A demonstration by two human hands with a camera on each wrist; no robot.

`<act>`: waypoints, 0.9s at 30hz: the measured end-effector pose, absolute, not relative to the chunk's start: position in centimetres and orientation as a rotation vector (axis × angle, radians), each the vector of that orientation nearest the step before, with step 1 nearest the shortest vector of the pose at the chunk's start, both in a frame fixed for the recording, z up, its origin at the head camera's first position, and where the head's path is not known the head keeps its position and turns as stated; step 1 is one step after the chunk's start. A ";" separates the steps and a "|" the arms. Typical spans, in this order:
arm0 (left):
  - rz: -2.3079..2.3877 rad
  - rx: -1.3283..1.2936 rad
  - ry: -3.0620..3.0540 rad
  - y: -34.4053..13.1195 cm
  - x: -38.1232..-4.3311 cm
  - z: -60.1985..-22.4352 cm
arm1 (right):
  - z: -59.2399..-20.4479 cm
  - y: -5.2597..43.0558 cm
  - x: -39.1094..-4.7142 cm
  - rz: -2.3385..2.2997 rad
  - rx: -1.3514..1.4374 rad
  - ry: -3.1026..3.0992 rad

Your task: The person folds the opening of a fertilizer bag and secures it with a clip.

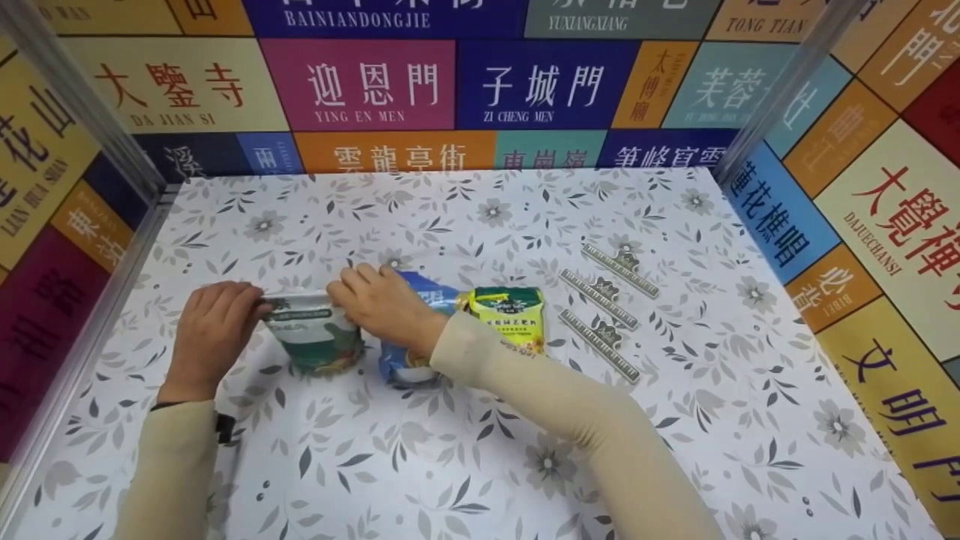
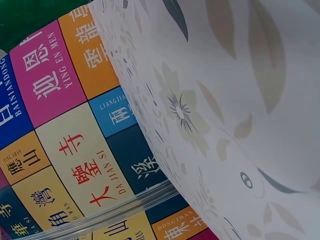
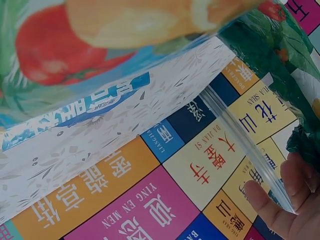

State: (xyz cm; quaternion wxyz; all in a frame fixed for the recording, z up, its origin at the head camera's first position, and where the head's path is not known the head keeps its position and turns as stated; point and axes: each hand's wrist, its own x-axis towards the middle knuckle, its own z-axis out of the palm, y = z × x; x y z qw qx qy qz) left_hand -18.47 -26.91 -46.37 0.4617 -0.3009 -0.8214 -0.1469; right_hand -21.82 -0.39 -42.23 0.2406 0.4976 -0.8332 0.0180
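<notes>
Evidently, in the head view, the green bag (image 1: 313, 335) is pinched at its two top corners, the left one by the left hand (image 1: 217, 322), the right one by the right hand (image 1: 390, 307). Right of the green bag, print is carried by a glossy blue bag (image 1: 401, 361) and a yellow bag (image 1: 504, 322); farther right of it, three straight metal clips (image 1: 600, 299) are laid. Behind it, past the leaf-patterned table (image 1: 420, 465), "YING EN MEN" is lettered on the tiled wall (image 1: 360, 90). From the left wrist, "DA JIAN SI" is read on the wall. From the right wrist, red vegetables are seen printed on glossy film (image 3: 65, 45).
</notes>
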 end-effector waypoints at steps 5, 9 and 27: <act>-0.370 -0.731 -2.035 -26.8 -18.4 -46.3 | -42.2 -0.3 -21.9 0.047 1.387 -2.310; -0.379 -0.731 -2.032 -26.8 -18.4 -46.2 | -42.3 -0.2 -21.9 0.051 1.381 -2.273; -0.401 -0.720 -2.029 -26.9 -17.9 -46.2 | -42.2 -0.3 -21.6 -0.017 1.368 -2.286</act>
